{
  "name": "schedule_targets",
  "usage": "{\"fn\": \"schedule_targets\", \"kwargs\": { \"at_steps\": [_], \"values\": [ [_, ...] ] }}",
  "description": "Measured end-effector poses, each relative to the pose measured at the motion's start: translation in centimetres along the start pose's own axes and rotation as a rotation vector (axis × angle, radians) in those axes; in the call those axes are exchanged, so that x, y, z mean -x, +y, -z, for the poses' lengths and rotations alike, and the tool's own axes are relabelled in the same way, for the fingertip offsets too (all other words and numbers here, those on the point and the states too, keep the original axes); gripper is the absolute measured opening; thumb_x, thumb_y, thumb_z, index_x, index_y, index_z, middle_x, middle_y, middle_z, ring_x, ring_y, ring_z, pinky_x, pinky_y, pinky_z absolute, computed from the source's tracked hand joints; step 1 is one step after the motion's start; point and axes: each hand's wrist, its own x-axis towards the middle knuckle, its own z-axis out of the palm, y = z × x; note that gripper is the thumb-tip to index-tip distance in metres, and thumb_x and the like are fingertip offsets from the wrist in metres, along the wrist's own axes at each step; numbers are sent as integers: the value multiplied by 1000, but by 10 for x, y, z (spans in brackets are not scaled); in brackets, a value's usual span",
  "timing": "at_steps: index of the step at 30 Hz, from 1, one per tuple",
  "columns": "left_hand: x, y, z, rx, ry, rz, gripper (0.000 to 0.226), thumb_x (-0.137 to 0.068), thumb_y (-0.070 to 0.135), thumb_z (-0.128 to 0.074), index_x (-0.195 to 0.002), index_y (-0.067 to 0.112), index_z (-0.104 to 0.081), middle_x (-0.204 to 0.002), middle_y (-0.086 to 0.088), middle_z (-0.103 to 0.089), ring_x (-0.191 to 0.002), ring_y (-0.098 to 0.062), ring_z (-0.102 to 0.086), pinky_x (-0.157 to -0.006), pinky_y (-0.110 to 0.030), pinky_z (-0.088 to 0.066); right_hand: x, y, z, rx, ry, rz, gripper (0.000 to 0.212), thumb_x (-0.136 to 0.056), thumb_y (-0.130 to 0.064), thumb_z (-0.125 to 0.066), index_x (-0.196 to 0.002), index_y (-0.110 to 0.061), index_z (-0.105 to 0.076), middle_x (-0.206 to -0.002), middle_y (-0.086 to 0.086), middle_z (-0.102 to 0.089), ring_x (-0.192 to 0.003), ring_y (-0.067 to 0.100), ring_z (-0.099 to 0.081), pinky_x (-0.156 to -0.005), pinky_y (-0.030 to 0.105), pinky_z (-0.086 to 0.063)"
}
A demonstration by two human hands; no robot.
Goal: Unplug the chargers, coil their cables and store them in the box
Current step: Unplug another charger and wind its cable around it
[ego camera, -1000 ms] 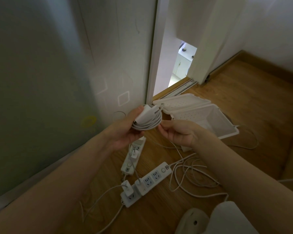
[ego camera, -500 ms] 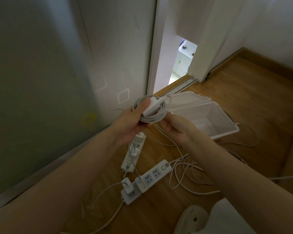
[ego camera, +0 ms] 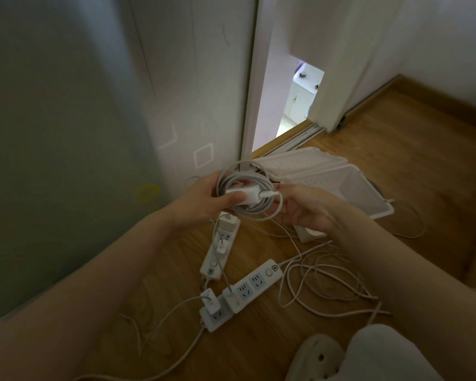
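- Now left hand [ego camera: 204, 200] thumb-clamps charger [ego camera: 248, 194] onto coiled cable [ego camera: 245, 179]; right hand [ego camera: 307, 209] pinches its rim.
- Open box [ego camera: 352, 188] lies at two o'clock, nearer the right hand.

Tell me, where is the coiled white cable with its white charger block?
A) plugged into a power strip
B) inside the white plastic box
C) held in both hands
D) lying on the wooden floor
C: the left hand and right hand grip the coiled white cable in mid-air, outside the white plastic box.

white charger [ego camera: 249, 194] | lying across its coiled white cable [ego camera: 244, 179], held aloft | white box [ego camera: 368, 199] open, just behind
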Motion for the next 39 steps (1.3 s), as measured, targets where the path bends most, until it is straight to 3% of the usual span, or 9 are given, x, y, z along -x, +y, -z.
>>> {"fn": "schedule_targets", "kwargs": {
  "at_steps": [5, 10, 13, 18, 24, 27, 30, 35, 39],
  "values": [
    [3, -4, -5, -5, -36, -56, 36, -78, 31, -64, -113, 24, -58, -103, 8, -67, -99, -11, -64, -81, -25, -51, 9, -1, 9, 205, -103, -76, 9, -81, -7, -56, -83, -14, -62, -68, -5, -64, -71, 9, -54, -73, 22, -40],
    [-1, -4, -9, 115, -64, -27, 40, -82, 24, -58, -122, 14, -55, -110, 0, -66, -101, -17, -65, -79, -27, -54, 7, 2, 14, 122, -138, 18, 19, -85, -12, -57, -102, -14, -63, -82, -3, -70, -78, 9, -65, -69, 21, -51],
    [-1, -9, -7, 170, -66, 33, 47, -82, 31, -61, -124, 11, -54, -114, -9, -65, -104, -24, -64, -84, -36, -54, 6, -1, 16, 202, -124, 106, 27, -90, -15, -53, -116, -7, -59, -97, 5, -70, -90, 16, -68, -77, 26, -55],
    [-3, -14, -9, 151, -67, 40, 38, -81, 29, -61, -117, 18, -59, -108, 0, -68, -103, -20, -65, -83, -32, -54, 3, -2, 21, 388, -71, 102, 13, -90, -13, -56, -98, -12, -66, -93, 2, -69, -92, 14, -65, -81, 26, -52],
    [-5, -20, -20, 87, -110, 63, 35, -78, 29, -61, -113, 23, -59, -110, -3, -66, -102, -17, -64, -86, -32, -54, 10, -2, 29, 712, -148, 88, 18, -91, -15, -56, -104, -18, -67, -99, -2, -70, -97, 12, -64, -90, 27, -50],
    [-6, -26, -23, 40, -139, 95, 39, -81, 29, -61, -118, 17, -58, -111, -7, -65, -102, -18, -64, -88, -34, -54, 10, -3, 30, 740, -47, 243, 23, -89, -18, -57, -112, -14, -60, -95, -2, -66, -84, 6, -65, -72, 20, -50],
    [-9, -27, -24, 9, -145, 104, 41, -81, 29, -60, -119, 15, -58, -112, -7, -65, -101, -18, -64, -89, -33, -54, 6, 0, 33, 653, 17, 325, 12, -89, -10, -57, -98, -6, -62, -85, 4, -68, -70, 6, -66, -63, 18, -51],
    [-16, -33, -34, -10, -161, 99, 35, -88, 16, -58, -123, 17, -56, -114, -5, -64, -104, -15, -63, -87, -29, -54, -4, 24, 37, 797, 55, 189, 6, -86, -8, -62, -89, -4, -65, -71, 1, -65, -51, -3, -61, -50, 10, -47],
    [-26, -42, -43, -15, -118, 107, 22, -90, 15, -55, -112, 22, -56, -105, -1, -64, -95, -12, -64, -77, -19, -53, -8, 35, 47, 620, 212, 250, 6, -88, -13, -60, -88, -9, -64, -74, 2, -68, -58, 2, -65, -57, 16, -53]
  ]
}}
